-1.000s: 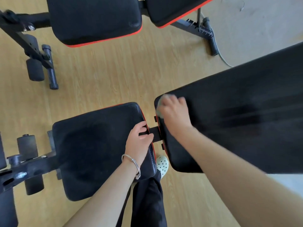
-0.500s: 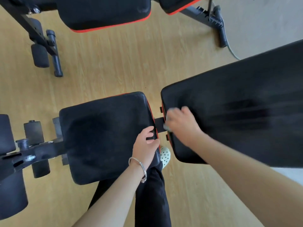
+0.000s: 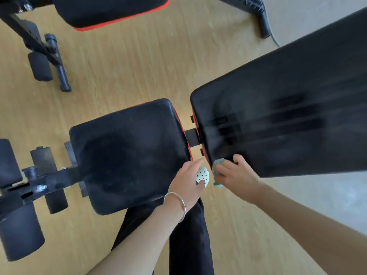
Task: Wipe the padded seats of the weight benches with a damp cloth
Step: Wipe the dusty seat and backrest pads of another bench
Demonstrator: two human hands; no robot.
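In the head view, we judge the cloth [image 3: 218, 165] could slip off the near left corner of the bench's long pad [image 3: 288, 126] and drop to the floor [image 3: 139, 66], since our right hand [image 3: 236, 175] works it right at that edge. That hand's curled fingers grip the cloth, while our left hand [image 3: 186, 181], loose and holding nothing, hangs just left of it by the seat pad [image 3: 129, 155].

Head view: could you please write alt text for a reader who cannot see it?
The person's right hand holds a pale cloth against the near corner of a long black bench pad. The left hand lies by the corner of the smaller seat pad beside it, above a wooden floor.
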